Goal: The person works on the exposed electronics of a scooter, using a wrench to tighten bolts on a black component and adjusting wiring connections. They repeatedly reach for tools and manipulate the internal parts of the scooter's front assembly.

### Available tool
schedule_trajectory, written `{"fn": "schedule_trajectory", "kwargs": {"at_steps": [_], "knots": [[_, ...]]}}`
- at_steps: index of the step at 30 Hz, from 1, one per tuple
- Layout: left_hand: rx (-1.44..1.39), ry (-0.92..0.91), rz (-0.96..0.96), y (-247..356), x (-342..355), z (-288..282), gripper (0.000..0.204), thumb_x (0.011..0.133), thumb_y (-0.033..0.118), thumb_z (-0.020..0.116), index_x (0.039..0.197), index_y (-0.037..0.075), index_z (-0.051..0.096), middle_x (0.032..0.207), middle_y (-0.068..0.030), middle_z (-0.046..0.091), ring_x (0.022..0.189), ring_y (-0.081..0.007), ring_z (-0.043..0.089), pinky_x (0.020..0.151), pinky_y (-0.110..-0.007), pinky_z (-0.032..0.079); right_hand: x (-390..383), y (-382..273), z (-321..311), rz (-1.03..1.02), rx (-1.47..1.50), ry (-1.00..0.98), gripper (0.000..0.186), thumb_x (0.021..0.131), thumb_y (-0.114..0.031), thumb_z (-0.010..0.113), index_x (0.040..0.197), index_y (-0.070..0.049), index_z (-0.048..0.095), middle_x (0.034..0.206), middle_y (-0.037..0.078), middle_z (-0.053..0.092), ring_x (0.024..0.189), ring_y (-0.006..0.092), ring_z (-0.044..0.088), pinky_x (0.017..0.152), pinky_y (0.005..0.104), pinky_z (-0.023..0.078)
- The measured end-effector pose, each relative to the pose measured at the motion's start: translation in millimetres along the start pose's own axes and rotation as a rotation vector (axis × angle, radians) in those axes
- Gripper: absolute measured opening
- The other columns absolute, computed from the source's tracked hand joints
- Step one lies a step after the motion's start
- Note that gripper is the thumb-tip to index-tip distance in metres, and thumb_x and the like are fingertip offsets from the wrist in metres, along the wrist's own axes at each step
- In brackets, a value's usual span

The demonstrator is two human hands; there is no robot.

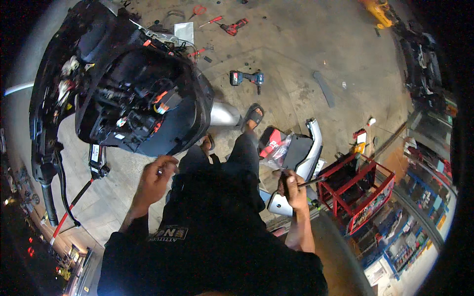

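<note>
My right hand (296,191) is closed round a dark tool with a thin shaft (312,182), which points to the right toward a red metal frame. A dark brownish piece (283,182) shows at its fingers; I cannot tell whether it belongs to the tool. Held in front of my body, my left hand (159,178) has its fingers curled, and what they hold, if anything, is hidden. It is nearest to a scooter (173,135), whose open black body shows wiring and orange connectors (161,106) inside.
A blue cordless drill (247,78), a red power tool (234,26) and a red-handled screwdriver (212,20) lie on the floor ahead. Right of my legs are loose panels (298,150) and a red metal frame cart (355,187). A handlebar (47,197) stands at left.
</note>
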State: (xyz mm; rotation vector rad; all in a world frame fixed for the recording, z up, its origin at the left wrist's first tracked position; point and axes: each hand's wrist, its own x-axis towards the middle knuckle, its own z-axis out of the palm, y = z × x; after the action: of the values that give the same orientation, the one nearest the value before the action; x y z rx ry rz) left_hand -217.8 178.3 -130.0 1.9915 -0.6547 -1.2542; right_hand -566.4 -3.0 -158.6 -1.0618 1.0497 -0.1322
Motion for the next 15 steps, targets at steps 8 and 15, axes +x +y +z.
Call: {"fn": "schedule_trajectory", "kwargs": {"at_steps": [8,15], "knots": [[0.404,-0.298,-0.307,-111,99,167,0.036,0.091,0.038,0.056,0.088,0.002,0.057,0.067,-0.0146,0.059,0.061,-0.0248,0.06,0.059,-0.038,0.045,268,175,-145,-0.309,-0.553,0.439,0.043,0.097,-0.038,0.045,0.089,0.001,0.064,0.057,-0.002,0.043,0.051,0.0061,0.04,0.046,0.0259,0.029],[0.202,-0.045,-0.547,-290,79,311,0.046,0.088,0.047,0.05,0.101,0.004,0.062,0.097,-0.0257,0.064,0.094,-0.0415,0.062,0.077,-0.047,0.051,575,298,-201,-0.092,-0.547,0.194,0.046,0.094,-0.042,0.051,0.077,-0.001,0.063,0.06,0.002,0.052,0.058,0.012,0.05,0.051,0.0321,0.037]]}}
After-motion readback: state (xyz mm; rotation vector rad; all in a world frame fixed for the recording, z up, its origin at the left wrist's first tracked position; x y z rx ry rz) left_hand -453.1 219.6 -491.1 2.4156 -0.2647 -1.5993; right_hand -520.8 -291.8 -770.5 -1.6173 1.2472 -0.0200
